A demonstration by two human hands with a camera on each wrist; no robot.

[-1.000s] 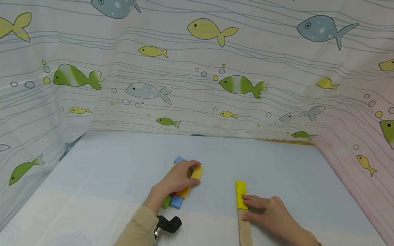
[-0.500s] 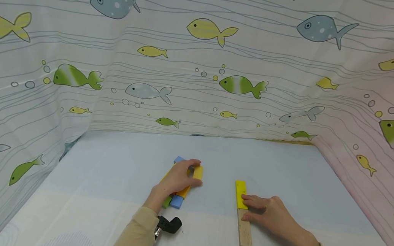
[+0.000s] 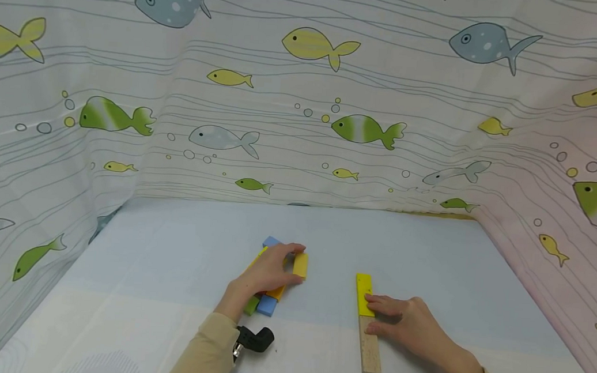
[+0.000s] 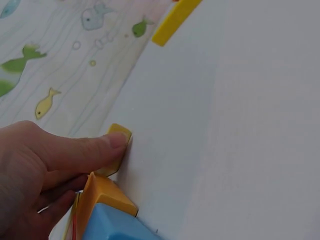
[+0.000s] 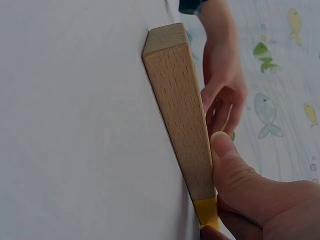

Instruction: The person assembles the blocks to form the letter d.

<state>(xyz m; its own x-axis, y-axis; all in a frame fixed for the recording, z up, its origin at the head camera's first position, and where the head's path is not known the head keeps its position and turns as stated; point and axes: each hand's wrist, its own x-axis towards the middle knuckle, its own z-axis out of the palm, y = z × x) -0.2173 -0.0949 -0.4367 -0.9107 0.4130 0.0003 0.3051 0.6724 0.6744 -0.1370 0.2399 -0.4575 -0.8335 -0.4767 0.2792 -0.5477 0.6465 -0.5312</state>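
My left hand pinches a small yellow block by its two ends, between thumb and fingertips. Beneath and beside that hand lies a cluster of blocks: a blue block, an orange block and a green block show, the rest being partly hidden. To the right, a bright yellow block and a plain wooden block lie end to end in a line. My right hand touches this line, thumb on the wooden block's side and a fingertip on the yellow one.
A pale table carries all the blocks. Behind and at both sides hangs a fish-patterned curtain. A black wrist camera sits at my left sleeve.
The yellow block in my left hand has shifted slightly to the right and turned straighter, beside the cluster. My right hand and the yellow-and-wood line stay in place.
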